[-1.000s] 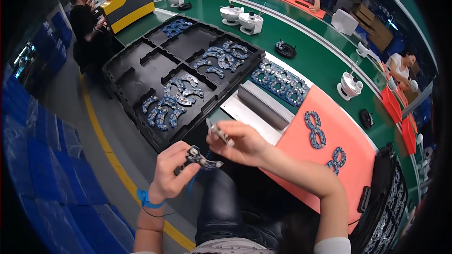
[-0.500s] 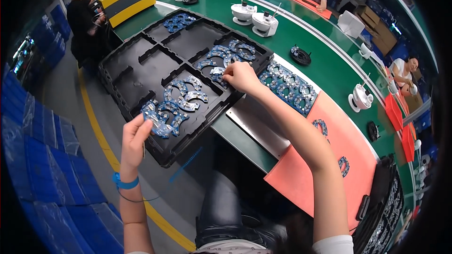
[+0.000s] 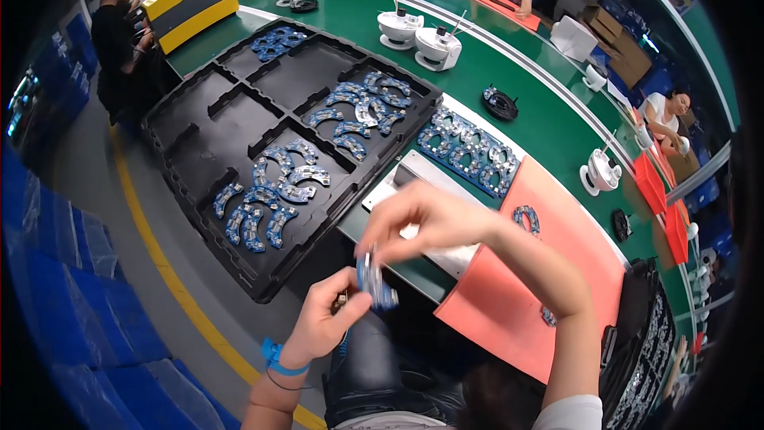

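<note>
In front of my lap, my left hand grips a blue curved circuit board between thumb and fingers; motion smears it, and whether more than one board is there I cannot tell. At the board's upper end my right hand is closed in a pinch, its fingertips blurred. Ahead of both hands lies a large black compartment tray. Several curved blue boards are spread in its near compartment, more boards in the right one, and a small group at the far end.
Right of the tray, a panel of joined blue boards lies by a metal plate. A salmon mat carries a blue ring. White devices line the green bench. Blue bins stand left; co-workers are beyond.
My left hand has moved right and toward me from over the tray, still with board in it. My right hand has come back from the tray's right compartment to meet it.
</note>
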{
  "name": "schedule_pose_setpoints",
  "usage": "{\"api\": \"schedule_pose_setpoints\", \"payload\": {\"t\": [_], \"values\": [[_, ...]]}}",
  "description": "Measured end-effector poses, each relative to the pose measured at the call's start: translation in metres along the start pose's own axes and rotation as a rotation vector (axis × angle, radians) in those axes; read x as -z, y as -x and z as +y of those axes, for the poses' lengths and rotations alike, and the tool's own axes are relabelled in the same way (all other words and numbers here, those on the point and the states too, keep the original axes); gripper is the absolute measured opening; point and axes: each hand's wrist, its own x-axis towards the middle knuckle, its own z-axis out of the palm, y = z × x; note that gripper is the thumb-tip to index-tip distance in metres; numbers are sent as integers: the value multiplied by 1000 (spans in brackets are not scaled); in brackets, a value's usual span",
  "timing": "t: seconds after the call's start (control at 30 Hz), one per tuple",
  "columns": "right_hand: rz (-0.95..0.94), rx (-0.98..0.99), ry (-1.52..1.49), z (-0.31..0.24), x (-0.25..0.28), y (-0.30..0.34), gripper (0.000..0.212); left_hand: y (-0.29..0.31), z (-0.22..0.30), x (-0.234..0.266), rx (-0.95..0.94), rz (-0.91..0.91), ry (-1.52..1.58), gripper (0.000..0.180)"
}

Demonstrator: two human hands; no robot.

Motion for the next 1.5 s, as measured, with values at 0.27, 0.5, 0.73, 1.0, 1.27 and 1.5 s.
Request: {"api": "schedule_pose_setpoints", "payload": {"t": [0.27, 0.5, 0.73, 1.0, 1.27, 1.5], "values": [[1163, -156, 514, 96, 172, -13, 20, -7, -44, -18, 86, 30, 255, 37], [1171, -207, 786, 133, 177, -51, 19, 7, -59, -23, 227, 43, 296, 33], [1162, -241, 711, 114, 191, -36, 19, -2, -43, -21, 181, 56, 259, 49], [880, -401, 896, 117, 208, -37, 17, 2, -61, -18, 110, 122, 100, 65], [1120, -49, 1226, 139, 195, -26, 20, -16, -29, -32, -77, 272, 225, 65], [390, -228, 202, 40, 68, -13, 33, -24, -19, -22, -176, 462, 164, 47]]}}
